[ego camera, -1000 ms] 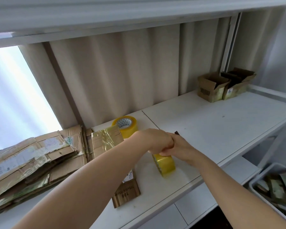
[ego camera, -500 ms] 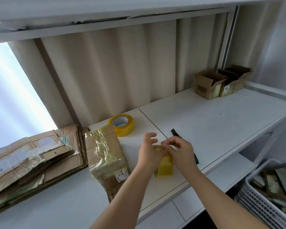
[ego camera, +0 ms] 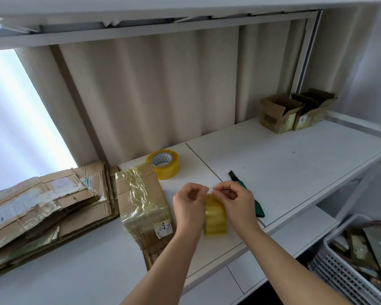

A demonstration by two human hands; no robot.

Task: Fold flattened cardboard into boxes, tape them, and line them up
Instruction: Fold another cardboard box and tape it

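A yellow tape roll (ego camera: 215,216) stands on edge on the white table (ego camera: 284,164), between my two hands. My left hand (ego camera: 188,205) and my right hand (ego camera: 235,200) pinch at its top, fingertips nearly touching, apparently on the tape's loose end. Just left of my hands lies a folded cardboard box (ego camera: 141,199) wrapped in shiny tape. A stack of flattened cardboard (ego camera: 42,205) lies at the far left. Two open-topped boxes (ego camera: 279,115) (ego camera: 312,111) stand side by side at the back right.
A second yellow tape roll (ego camera: 164,164) lies flat behind the taped box. A green-handled utility knife (ego camera: 249,194) lies just right of my right hand. A white slatted basket (ego camera: 343,267) with cardboard pieces sits low at the right, below the table's edge.
My hands have drawn slightly apart and now pinch at the top of the tape roll. The view has shifted, so the taped box and the knife show more fully.
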